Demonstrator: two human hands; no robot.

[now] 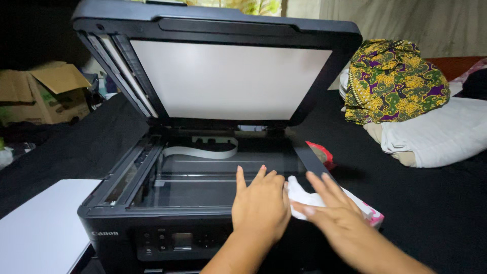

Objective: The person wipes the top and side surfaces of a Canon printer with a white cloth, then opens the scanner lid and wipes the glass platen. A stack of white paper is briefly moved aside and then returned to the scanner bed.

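A black printer-scanner (116, 223) stands on a black cloth with its lid (228, 76) raised, showing the white lid pad and the glass bed (203, 172). My left hand (261, 208) lies flat, fingers spread, on the front right part of the glass and the front edge. My right hand (332, 215) is just right of it, blurred, with thumb and fingers around a crumpled white tissue (298, 195) at the scanner's front right corner. A pink and white tissue pack (374, 215) shows from under the right hand.
A white sheet (40, 228) lies left of the printer. A cardboard box (45, 91) sits at the far left. A green and yellow patterned cloth bundle (395, 81) and a white pillow (441, 132) lie at right. A red packet (322, 152) sits beside the printer.
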